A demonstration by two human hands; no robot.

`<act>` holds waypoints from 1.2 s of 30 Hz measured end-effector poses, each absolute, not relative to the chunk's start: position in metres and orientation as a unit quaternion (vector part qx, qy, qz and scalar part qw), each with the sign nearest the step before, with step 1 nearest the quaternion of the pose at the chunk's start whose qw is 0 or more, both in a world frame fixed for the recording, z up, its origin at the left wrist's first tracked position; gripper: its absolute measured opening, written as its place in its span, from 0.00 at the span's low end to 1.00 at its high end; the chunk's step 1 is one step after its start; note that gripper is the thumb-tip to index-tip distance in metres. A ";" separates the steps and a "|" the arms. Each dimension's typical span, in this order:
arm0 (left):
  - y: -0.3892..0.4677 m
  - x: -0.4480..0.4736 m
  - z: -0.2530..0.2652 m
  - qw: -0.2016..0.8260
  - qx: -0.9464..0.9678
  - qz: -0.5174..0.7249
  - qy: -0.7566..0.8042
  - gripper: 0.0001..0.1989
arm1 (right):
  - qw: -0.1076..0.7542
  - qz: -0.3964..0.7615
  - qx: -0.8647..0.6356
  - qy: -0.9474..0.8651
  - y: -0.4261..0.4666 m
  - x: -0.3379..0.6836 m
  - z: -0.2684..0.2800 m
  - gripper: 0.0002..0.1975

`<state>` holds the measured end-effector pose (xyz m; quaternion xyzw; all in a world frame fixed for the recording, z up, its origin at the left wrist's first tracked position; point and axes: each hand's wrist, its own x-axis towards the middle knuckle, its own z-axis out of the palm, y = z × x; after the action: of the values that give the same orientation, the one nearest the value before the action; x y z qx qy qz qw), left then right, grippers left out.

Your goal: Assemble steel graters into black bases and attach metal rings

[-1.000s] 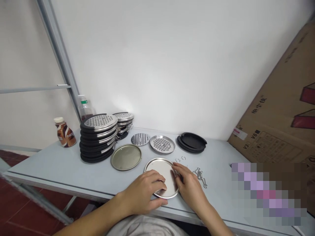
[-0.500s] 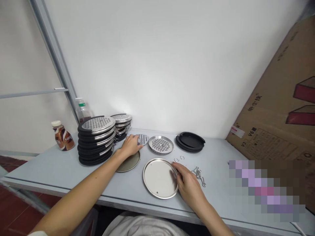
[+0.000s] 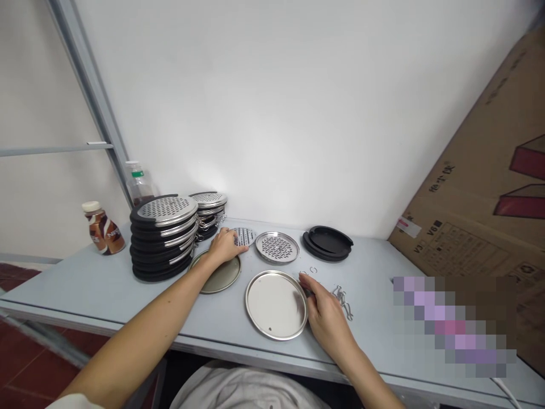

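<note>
My left hand (image 3: pixel 225 247) reaches over a khaki-toned round metal plate (image 3: pixel 219 277), its fingers and thumb closed about the near left edge of a slotted grater disc (image 3: pixel 244 237). The fingertips are partly hidden. My right hand (image 3: pixel 321 301) grips the right rim of a shiny round metal plate (image 3: pixel 276 307) near the table's front edge. This plate lies with its raised rim up and has a small dark hole at the bottom. Behind it rests a round grater plate (image 3: pixel 277 247) with rows of raised teeth.
Stacked round graters with black rims (image 3: pixel 164 238) stand at left, with a second stack (image 3: pixel 209 213) behind. Black round holders (image 3: pixel 327 243) lie at back right. Small metal clips (image 3: pixel 342 301) and a wire ring (image 3: pixel 313 270) lie right. Bottles (image 3: pixel 102 228) and a cardboard box (image 3: pixel 481 170) flank the table.
The view has shifted slightly. My left hand has drawn back a little from the slotted disc, and more of the disc shows. My right hand stays at the shiny plate's rim.
</note>
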<state>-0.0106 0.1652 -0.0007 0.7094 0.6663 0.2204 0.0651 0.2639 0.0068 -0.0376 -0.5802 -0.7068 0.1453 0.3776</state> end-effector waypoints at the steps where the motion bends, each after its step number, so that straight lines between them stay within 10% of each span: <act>1: 0.166 -0.011 0.001 0.066 0.708 0.226 0.666 0.27 | 0.376 0.144 -0.580 -0.708 0.007 0.264 -0.038 0.25; 36: 0.022 0.019 0.001 0.233 0.844 0.225 0.428 0.24 | 0.334 0.093 -0.559 -0.753 0.007 0.258 -0.037 0.22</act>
<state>0.0193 0.0219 0.0009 0.8438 0.4276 0.2253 0.2331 0.2581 0.0068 -0.0366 -0.5592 -0.7531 0.0934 0.3338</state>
